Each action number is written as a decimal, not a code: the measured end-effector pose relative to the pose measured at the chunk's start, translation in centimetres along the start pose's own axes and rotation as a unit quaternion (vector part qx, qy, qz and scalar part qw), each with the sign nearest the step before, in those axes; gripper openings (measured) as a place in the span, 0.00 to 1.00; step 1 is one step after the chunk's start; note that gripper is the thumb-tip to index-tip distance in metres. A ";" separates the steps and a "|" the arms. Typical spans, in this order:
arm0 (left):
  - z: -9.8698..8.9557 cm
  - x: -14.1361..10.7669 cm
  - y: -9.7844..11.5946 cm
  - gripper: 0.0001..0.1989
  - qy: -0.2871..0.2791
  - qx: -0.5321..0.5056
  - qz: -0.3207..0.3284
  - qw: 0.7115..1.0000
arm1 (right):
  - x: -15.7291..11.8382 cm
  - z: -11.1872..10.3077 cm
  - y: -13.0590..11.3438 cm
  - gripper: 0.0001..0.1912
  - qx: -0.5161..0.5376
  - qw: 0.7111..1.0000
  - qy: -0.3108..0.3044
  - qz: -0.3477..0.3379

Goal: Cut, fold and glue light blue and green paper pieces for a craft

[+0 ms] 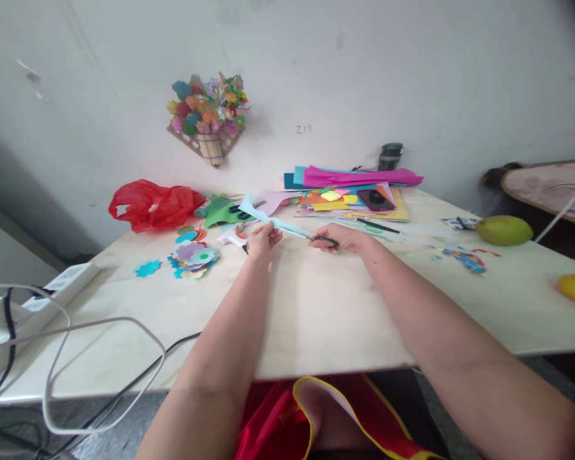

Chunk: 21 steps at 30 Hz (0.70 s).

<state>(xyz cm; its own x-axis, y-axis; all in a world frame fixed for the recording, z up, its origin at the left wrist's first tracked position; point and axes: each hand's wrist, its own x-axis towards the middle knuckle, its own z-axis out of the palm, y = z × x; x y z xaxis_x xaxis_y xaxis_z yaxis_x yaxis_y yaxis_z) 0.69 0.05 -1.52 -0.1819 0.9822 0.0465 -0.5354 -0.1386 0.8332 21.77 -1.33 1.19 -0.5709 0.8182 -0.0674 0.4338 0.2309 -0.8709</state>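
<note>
My left hand (264,239) pinches a light blue piece of paper (255,208) over the middle of the table. Facing it, my right hand (338,238) is closed round the black handles of a pair of scissors (324,241). The scissors' blades point left, against the paper's right part, between my hands; how far apart they are is too small to tell. A white glue gun (233,239) lies just left of my left hand. Farther left is a pile of coloured paper flowers (194,257), beside a single blue one (148,268).
Coloured paper sheets (359,177), a phone (376,199) and a black pen (378,225) lie at the back. A red plastic bag (156,206) is at back left, a power strip (69,284) with cables at left, a green mango (504,230) at right.
</note>
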 end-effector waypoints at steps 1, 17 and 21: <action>0.0 0.0 0.0 0.06 0.000 0.000 0.001 1.000 | 0.0 0.0 0.0 0.17 -0.003 1.000 0.000 -0.002; 0.5 -0.5 0.4 0.07 0.017 0.019 -0.011 1.000 | 0.1 -0.3 0.6 0.19 0.014 1.000 -0.018 -0.001; 0.6 -0.6 0.3 0.06 0.013 0.008 -0.014 1.000 | 0.0 -0.1 0.3 0.17 0.021 1.000 -0.018 0.003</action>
<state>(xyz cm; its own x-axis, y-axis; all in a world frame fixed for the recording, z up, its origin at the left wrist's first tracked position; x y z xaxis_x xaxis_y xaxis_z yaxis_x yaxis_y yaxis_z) 1.15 -0.53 -0.92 -0.1887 0.9820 0.0093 -0.5280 -0.1094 0.8422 21.94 -1.28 1.00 -0.5938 0.7996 -0.0896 0.4081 0.2034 -0.8900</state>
